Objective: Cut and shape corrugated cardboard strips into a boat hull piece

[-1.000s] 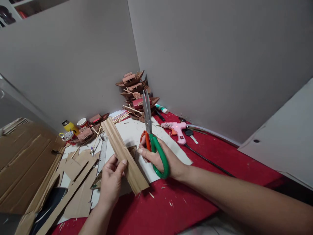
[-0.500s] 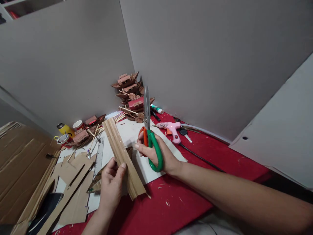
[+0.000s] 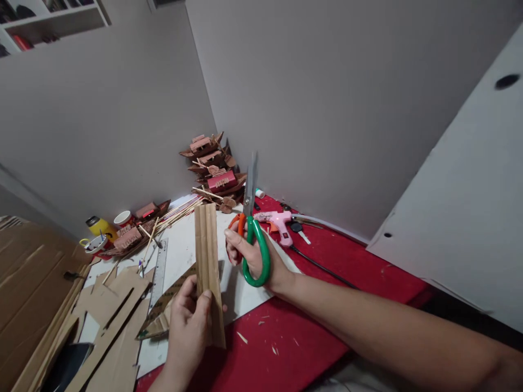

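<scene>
My left hand (image 3: 190, 316) pinches a long strip of brown corrugated cardboard (image 3: 207, 253) near its lower end, thumb on the front face. The strip stands nearly upright, its ridges running lengthwise. Just right of it, my right hand (image 3: 253, 253) is closed on scissors (image 3: 250, 209) with one green and one orange handle. Their blades point up, look almost closed and stay apart from the strip. Behind my left hand, a folded cardboard piece with a pointed end (image 3: 157, 321) lies on the white sheet (image 3: 245, 302), partly hidden.
Stacked cardboard model boats (image 3: 218, 171) stand in the corner. A pink glue gun (image 3: 280, 223) lies on the red tabletop (image 3: 327, 272). On the left are a ruler (image 3: 160, 272), cut cardboard pieces (image 3: 118, 305), a yellow bottle (image 3: 102, 227) and a big cardboard box (image 3: 36, 288).
The cardboard strip has turned from a leftward slant to nearly upright. The scissors now tip slightly right. Both hands still hold the same things, and the head view has shifted.
</scene>
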The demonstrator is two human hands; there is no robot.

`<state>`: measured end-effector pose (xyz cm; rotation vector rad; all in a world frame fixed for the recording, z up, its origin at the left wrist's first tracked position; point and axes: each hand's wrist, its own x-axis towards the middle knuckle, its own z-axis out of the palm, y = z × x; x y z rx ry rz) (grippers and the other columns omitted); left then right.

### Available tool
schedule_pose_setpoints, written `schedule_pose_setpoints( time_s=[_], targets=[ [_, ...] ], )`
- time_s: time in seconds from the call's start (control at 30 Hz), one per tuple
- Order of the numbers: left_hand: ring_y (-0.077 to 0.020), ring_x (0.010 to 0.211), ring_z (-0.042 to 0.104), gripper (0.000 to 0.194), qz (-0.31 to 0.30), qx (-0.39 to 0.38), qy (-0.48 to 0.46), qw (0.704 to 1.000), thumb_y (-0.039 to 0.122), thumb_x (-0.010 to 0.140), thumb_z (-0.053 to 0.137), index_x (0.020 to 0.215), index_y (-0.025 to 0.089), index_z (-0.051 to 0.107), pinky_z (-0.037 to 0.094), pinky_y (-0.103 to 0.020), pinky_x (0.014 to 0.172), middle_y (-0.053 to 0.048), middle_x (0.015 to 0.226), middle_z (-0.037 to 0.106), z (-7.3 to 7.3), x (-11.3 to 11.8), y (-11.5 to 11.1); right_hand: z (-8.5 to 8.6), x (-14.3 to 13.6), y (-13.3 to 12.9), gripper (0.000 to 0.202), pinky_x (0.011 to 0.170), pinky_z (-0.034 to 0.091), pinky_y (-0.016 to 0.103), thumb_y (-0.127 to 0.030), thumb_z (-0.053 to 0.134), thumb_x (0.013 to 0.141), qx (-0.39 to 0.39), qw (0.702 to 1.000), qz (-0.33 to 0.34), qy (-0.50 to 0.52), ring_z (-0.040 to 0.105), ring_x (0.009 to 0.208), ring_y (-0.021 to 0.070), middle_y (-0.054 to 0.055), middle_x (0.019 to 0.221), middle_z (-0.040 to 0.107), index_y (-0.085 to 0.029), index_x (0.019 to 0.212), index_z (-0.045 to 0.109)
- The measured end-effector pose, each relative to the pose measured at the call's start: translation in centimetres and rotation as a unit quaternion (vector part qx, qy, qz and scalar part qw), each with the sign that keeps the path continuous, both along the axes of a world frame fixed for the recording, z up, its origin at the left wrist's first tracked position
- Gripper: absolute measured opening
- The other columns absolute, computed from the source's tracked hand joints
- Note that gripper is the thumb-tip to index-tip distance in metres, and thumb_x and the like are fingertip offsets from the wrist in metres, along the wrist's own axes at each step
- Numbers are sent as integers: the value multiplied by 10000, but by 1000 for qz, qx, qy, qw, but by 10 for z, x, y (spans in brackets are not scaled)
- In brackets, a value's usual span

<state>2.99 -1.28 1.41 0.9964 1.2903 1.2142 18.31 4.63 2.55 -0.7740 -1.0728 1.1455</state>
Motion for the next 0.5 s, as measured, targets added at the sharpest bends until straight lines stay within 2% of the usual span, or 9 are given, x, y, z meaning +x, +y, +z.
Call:
schedule_pose_setpoints(
  time_s=[0.13,0.27,0.4,0.5],
  targets=[
    [-171,572,646,457,-28,4,13,1000,381,634,755,1008,185,580,521,-269,522,-20,791,664,0,5,-3,4,3,0,314,465,418,219,-417,669,740,3,1000,-22,12,507,491,91,-50,623,523,-190,815,465],
    [-194,661,656,480,-22,1,29,999,427,623,761,1001,177,602,523,-270,572,-46,805,679,3,9,-8,3,4,2,294,441,429,216,-352,671,727,-23,997,-3,78,500,476,88,-56,631,525,-192,879,478],
    [-206,829,650,312,-32,78,79,993,432,711,698,894,181,671,508,-249,716,-67,883,704,4,10,-12,2,3,5,300,470,461,230,-307,699,672,-47,991,7,122,527,510,99,-52,650,533,-195,852,487],
    [-200,736,637,284,-64,119,128,983,443,781,621,856,182,702,503,-257,673,-66,828,705,5,9,-13,3,4,7,278,499,472,224,-272,708,643,-45,990,6,134,539,535,96,-55,641,536,-192,806,498]
  ],
)
